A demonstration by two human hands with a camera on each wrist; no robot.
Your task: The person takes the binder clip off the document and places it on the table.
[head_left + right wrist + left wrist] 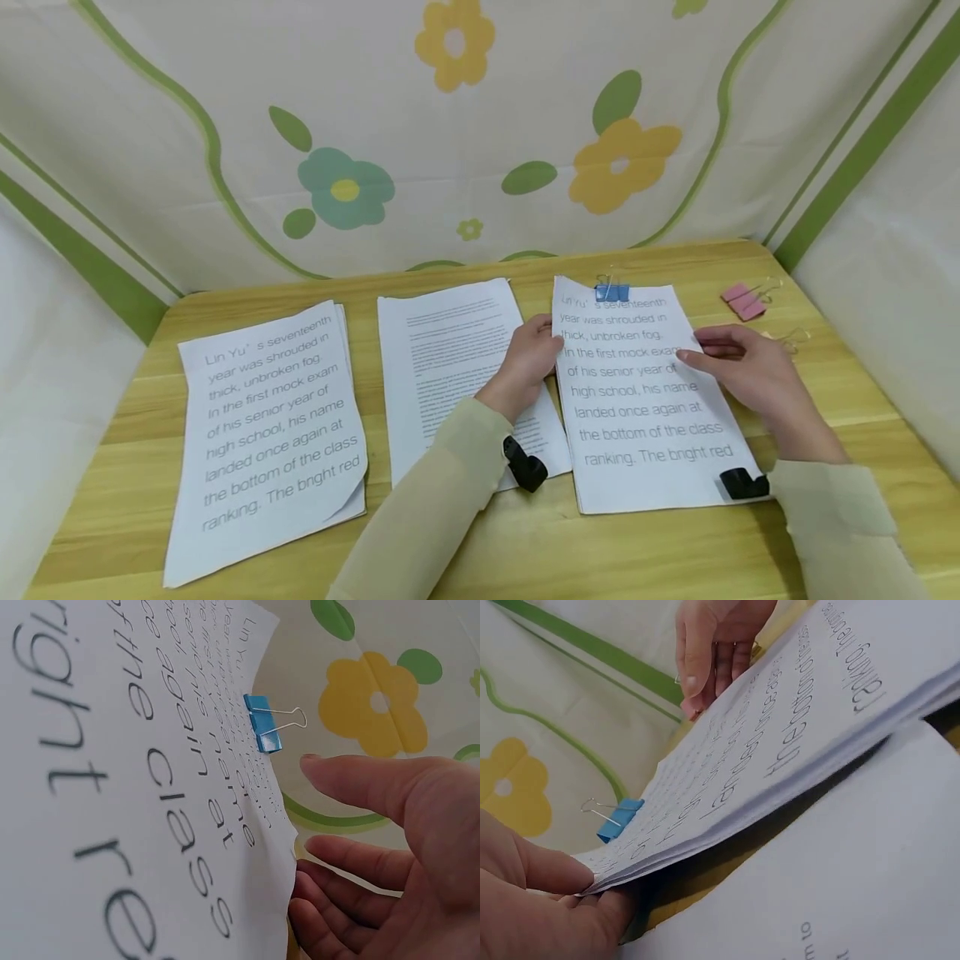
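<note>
Left hand point(528, 360): thumb and fingers pinching left edge of clipped paper stack point(645, 400), edge raised off table point(525, 550). Right hand point(750, 371): fingers loosely extended, tips against stack's right edge, gripping nothing. Stack between both hands, large print facing up. Blue binder clip point(612, 292): on stack's far edge, beyond both hands. Pink binder clip point(743, 301): on table, beyond right hand. Small-print stack point(450, 350): under left forearm. Second large-print stack point(273, 417): well left of left hand.

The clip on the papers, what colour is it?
Blue. The clip with silver wire handles shows best in the right wrist view, at the top edge of the stack.
</note>
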